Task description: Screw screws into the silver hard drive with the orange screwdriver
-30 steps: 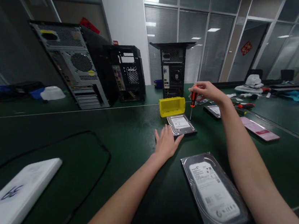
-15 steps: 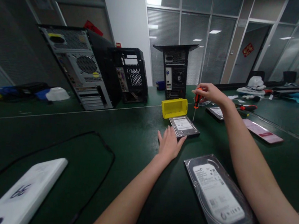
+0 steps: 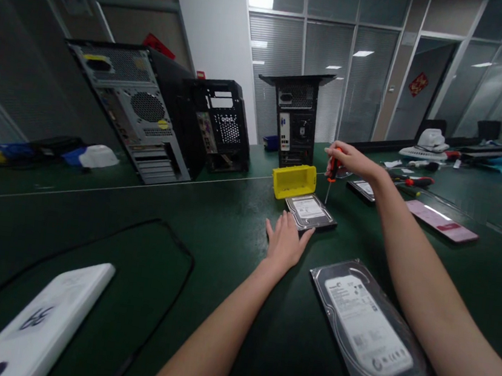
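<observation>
A hard drive [image 3: 308, 210] with a white label lies on the green table. My left hand [image 3: 285, 238] rests on its near edge with fingers spread. Fingers of my right hand [image 3: 344, 158] are closed around the handle of a red and black screwdriver [image 3: 334, 168], its shaft pointing down to the drive's far right corner. Whether the tip touches a screw is too small to tell. Just behind the drive stands a yellow open box [image 3: 294, 182]. Nearer to me, a larger hard drive [image 3: 366, 327] lies by my right forearm.
Computer cases [image 3: 150, 114] stand at the back left, another case [image 3: 296, 120] behind the yellow box. A white box [image 3: 40, 321] and black cable [image 3: 186, 265] lie at left. Right are another drive [image 3: 363, 189], a pink phone [image 3: 442, 222] and tools [image 3: 419, 182].
The screwdriver handle has tilted slightly to the right with my right hand. My left hand stays on the drive. The whole view has shifted very slightly.
</observation>
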The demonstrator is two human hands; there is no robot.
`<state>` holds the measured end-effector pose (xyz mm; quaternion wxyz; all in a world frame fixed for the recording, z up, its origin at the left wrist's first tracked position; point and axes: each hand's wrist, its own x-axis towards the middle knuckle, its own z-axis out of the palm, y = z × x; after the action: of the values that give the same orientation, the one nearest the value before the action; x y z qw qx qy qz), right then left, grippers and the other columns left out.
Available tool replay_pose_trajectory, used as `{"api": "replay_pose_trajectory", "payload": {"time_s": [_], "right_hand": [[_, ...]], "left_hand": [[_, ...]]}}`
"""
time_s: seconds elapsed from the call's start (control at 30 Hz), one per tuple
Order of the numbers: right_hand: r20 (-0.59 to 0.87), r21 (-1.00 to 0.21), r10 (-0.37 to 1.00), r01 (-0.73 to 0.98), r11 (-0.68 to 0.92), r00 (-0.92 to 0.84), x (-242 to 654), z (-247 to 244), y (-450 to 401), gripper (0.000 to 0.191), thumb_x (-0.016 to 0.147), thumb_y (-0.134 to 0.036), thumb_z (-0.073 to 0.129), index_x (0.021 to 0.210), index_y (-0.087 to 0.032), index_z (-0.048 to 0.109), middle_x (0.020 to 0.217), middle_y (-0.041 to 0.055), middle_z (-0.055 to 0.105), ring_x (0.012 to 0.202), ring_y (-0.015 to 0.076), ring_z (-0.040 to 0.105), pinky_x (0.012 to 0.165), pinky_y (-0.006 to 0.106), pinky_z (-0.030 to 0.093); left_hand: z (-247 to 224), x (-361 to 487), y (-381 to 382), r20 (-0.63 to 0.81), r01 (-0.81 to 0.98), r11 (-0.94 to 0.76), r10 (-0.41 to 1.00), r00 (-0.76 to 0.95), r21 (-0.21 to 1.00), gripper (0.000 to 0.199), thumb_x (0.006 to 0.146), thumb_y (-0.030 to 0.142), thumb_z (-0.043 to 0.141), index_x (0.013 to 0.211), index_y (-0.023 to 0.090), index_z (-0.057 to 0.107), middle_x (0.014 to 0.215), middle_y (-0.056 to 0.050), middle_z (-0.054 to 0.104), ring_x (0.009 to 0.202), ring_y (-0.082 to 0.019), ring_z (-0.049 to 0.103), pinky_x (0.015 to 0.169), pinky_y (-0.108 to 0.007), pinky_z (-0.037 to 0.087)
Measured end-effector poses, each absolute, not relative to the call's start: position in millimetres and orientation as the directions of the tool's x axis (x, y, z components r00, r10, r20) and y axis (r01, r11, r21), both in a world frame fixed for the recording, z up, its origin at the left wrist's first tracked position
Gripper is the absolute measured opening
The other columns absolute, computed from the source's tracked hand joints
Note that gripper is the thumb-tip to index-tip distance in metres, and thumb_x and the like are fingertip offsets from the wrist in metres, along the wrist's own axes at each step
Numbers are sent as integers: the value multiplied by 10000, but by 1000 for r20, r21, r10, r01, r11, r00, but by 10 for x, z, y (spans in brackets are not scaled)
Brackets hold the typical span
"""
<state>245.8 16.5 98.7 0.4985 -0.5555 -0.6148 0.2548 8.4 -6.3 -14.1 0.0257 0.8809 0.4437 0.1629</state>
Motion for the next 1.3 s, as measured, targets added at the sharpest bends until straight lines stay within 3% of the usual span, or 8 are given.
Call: {"api": "replay_pose_trajectory", "payload": {"time_s": [0.1, 0.27, 0.57, 0.8, 1.03, 1.1, 1.23, 1.3], "right_hand": [[303, -902, 940, 366, 230, 155, 2456, 971, 175, 287, 905, -505, 490, 840, -233, 429, 691, 13, 604, 633, 180, 630, 618, 336, 522], [245, -945, 958, 259, 201, 148, 2457, 965, 173, 98, 911, -324, 438, 885, -232, 419, 714, 6, 593, 653, 164, 621, 684, 355, 532], [318, -877, 924, 438, 200, 215, 2460, 933, 225, 179, 911, -389, 490, 907, -237, 396, 742, 17, 618, 688, 156, 614, 597, 280, 494], [382, -835, 908, 486, 258, 174, 2466, 944, 191, 317, 812, -481, 616, 892, -216, 461, 781, 42, 667, 737, 165, 649, 574, 247, 468], [448, -809, 879, 493, 320, 165, 2447, 912, 249, 320, 785, -469, 643, 913, -205, 513, 803, 54, 679, 801, 188, 680, 591, 247, 499], [458, -800, 874, 503, 327, 161, 2452, 904, 267, 325, 783, -480, 649, 885, -202, 515, 809, 58, 683, 806, 187, 680, 598, 247, 505], [465, -784, 872, 528, 327, 150, 2461, 902, 283, 356, 782, -526, 642, 836, -203, 501, 791, 63, 688, 746, 182, 671, 561, 255, 501], [469, -777, 872, 536, 332, 141, 2465, 898, 294, 365, 786, -544, 632, 825, -211, 489, 777, 58, 689, 725, 181, 666, 555, 265, 504]], "left_hand": [[-152, 81, -54, 266, 773, -604, 791, 551, 194, 697, 948, 565, 303, 1448, 80, 327, 1514, -210, 353, 1416, -313, 315, 1162, -569, 174], [-157, 82, -35, 255, 780, -598, 796, 549, 187, 727, 945, 572, 297, 1444, 44, 334, 1518, -226, 334, 1423, -319, 298, 1170, -552, 164], [-155, 80, -22, 262, 770, -607, 789, 556, 194, 731, 943, 575, 306, 1441, 40, 327, 1512, -231, 344, 1420, -314, 305, 1169, -559, 147], [-123, 48, -2, 310, 732, -649, 754, 580, 208, 575, 905, 544, 454, 1346, 176, 449, 1456, -153, 462, 1370, -291, 388, 1157, -599, 141], [-116, 35, 11, 350, 724, -650, 750, 561, 231, 495, 909, 544, 468, 1264, 201, 516, 1334, -123, 584, 1268, -280, 500, 1150, -593, 175], [-114, 59, 5, 353, 740, -636, 759, 547, 219, 581, 902, 552, 477, 1343, 174, 454, 1399, -152, 525, 1310, -289, 462, 1153, -577, 184], [-111, 143, -5, 346, 764, -621, 765, 543, 175, 871, 881, 557, 512, 1492, 36, 176, 1525, -247, 305, 1423, -301, 298, 1175, -519, 162], [-111, 176, -1, 312, 774, -606, 782, 540, 181, 921, 875, 584, 499, 1496, 6, 141, 1520, -271, 293, 1423, -318, 296, 1173, -535, 145]]}}
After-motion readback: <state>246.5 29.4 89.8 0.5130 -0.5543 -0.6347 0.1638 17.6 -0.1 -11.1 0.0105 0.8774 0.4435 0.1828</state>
